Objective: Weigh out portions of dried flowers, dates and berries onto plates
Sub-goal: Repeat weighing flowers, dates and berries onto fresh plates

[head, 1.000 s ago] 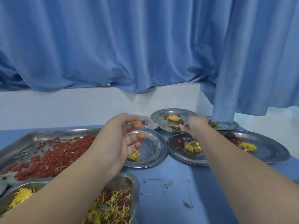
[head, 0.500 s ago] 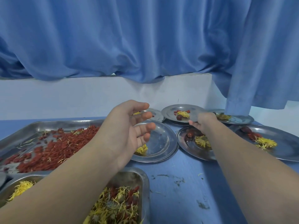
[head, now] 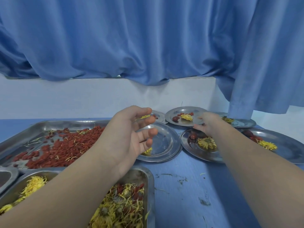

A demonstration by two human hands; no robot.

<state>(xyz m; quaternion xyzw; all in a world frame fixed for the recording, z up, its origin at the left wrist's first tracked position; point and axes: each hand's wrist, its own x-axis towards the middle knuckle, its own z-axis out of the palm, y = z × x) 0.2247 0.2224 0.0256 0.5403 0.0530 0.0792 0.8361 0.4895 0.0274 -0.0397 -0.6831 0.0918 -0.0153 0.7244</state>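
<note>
My left hand [head: 130, 134] hovers open, fingers spread and palm turned right, over the near-centre metal plate [head: 166, 142], which holds one yellow dried flower [head: 147, 151]. My right hand [head: 207, 124] reaches palm down over the gap between the back plate [head: 185, 110] and the right-centre plate [head: 190, 152]; its fingertips are hidden. The back plate carries a date [head: 175, 118], a flower [head: 186, 117] and red berries. On the right-centre plate lie a date [head: 193, 137] and a flower [head: 207, 143].
A large steel tray [head: 65, 123] at left holds loose red berries [head: 62, 145]. Near compartments hold mixed petals [head: 121, 206] and yellow flowers [head: 32, 183]. More filled plates [head: 289, 145] sit at right. A blue curtain [head: 148, 38] hangs behind, touching the back-right plate [head: 245, 124].
The view has tilted up a little. My right hand has drawn back slightly from the date on the back plate. My left hand keeps its open pose over the centre plate.
</note>
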